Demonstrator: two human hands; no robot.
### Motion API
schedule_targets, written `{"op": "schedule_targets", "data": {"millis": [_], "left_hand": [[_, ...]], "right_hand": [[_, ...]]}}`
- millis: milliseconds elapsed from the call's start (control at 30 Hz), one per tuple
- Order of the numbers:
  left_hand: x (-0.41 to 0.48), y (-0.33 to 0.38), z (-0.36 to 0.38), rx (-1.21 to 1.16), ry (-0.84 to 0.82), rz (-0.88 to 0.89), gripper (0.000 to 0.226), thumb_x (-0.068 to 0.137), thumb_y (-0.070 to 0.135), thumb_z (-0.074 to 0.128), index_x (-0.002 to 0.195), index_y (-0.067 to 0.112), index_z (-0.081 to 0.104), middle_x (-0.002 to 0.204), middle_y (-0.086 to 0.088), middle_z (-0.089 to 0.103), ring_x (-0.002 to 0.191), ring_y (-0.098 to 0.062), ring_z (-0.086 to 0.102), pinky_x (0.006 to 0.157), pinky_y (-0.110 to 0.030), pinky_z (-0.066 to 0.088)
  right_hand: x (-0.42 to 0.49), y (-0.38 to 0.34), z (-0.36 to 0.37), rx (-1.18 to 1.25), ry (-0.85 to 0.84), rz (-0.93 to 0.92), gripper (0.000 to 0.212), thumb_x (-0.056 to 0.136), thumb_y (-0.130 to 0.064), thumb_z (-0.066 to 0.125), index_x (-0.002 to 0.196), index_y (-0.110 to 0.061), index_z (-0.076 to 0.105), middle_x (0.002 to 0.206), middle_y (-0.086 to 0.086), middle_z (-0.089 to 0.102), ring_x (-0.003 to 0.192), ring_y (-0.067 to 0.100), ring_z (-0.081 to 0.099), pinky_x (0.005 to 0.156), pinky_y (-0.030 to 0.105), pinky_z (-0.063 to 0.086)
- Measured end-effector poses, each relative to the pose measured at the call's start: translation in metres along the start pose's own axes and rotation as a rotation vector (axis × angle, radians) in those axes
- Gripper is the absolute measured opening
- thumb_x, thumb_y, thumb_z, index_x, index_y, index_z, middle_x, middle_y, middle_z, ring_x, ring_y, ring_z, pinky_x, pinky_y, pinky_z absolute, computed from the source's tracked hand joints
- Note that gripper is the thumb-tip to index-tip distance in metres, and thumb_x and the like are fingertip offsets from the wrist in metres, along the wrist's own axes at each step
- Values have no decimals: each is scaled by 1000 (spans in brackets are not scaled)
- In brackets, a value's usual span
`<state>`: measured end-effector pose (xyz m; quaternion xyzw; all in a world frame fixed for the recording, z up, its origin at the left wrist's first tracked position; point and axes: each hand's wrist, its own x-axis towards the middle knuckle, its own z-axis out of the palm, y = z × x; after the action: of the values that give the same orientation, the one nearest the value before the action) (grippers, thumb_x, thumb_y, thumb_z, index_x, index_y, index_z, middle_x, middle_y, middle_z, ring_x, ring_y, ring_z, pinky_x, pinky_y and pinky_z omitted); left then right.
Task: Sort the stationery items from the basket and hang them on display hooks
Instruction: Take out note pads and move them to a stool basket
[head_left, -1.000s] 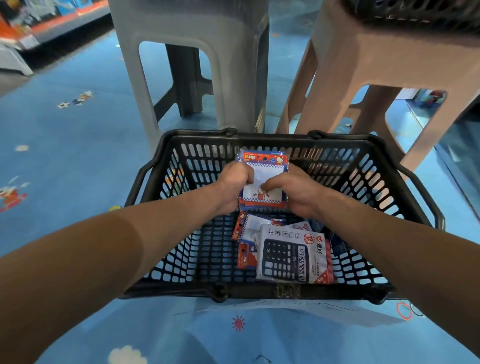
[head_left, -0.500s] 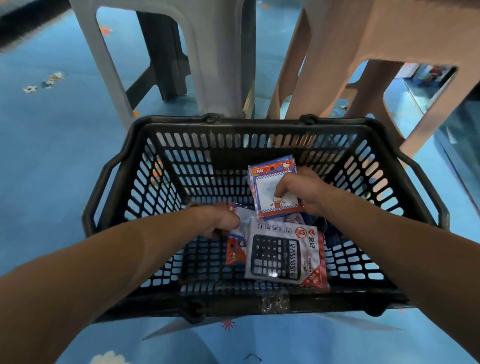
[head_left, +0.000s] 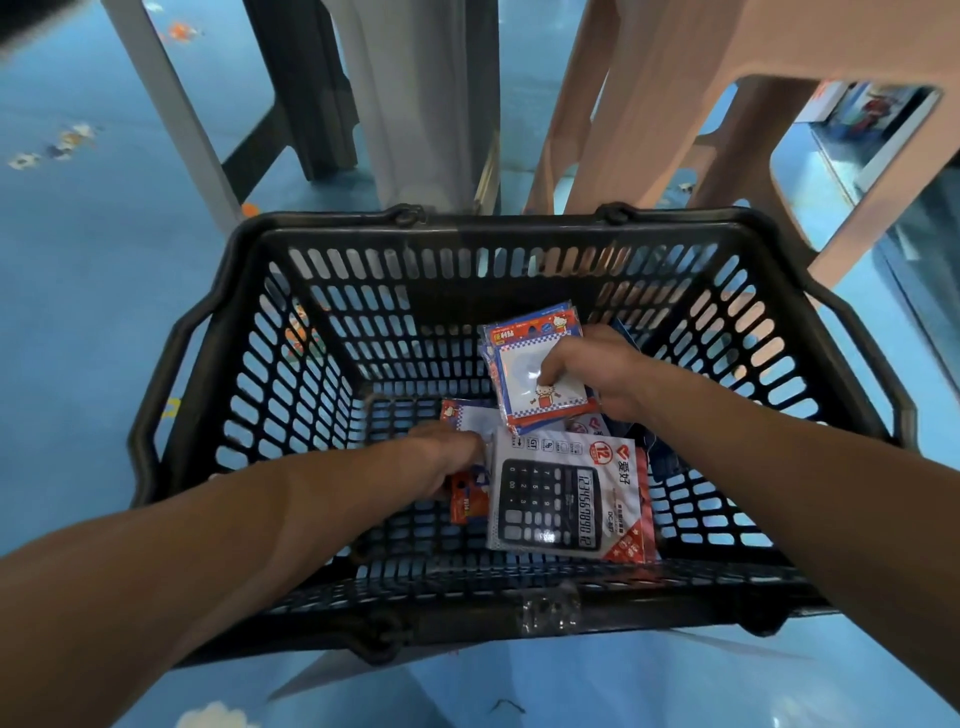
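right hand (head_left: 597, 376) grips notepad packs (head_left: 519, 353); left hand (head_left: 448, 460), seemingly, touches lower pack (head_left: 470, 418).

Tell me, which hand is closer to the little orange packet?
Left. The left hand lies on the orange packet; the right hand holds notepad packs farther back.

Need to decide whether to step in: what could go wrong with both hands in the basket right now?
1. The right hand pinches a stack of note packs near one edge; the back ones could slip out.
2. The left hand reaches for a loose pack lying against the calculator pack; pulling it may drag the calculator along.
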<state>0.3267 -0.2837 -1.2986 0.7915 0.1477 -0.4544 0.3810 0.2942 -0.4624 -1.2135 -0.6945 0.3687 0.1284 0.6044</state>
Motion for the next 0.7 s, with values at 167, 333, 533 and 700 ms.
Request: {"op": "schedule_targets", "data": {"millis": [167,333,533,700], "left_hand": [[-7,1,-4,-78,-39,5,8,93,9,72,91,13,66,86,-7,74,71,-18,73,49,-29,60],[-6,-1,-9,56,14,-35,8,99,15,62,104,9,61,91,-12,75,65,-21,74,41,-26,55],[-8,0,-9,234,21,-34,20,100,17,54,105,0,63,71,-15,76,49,-21,72,37,-20,47],[-6,-7,-11,182,4,-60,17,99,22,62,108,7,61,82,-11,79,54,-16,71,39,-20,47]], "right_hand": [[0,1,4,-5,-19,0,37,74,9,68,109,-2,69,102,20,75,88,37,75,85,53,62],[2,4,3,-7,-47,2,38,74,8,70,110,-4,69,101,19,76,85,35,77,81,51,63],[5,6,2,2,-58,7,45,70,6,73,113,-6,67,100,18,76,83,34,77,83,53,62],[6,9,2,6,-70,-3,41,71,7,72,110,-4,68,96,16,77,81,33,78,79,49,64]]}}
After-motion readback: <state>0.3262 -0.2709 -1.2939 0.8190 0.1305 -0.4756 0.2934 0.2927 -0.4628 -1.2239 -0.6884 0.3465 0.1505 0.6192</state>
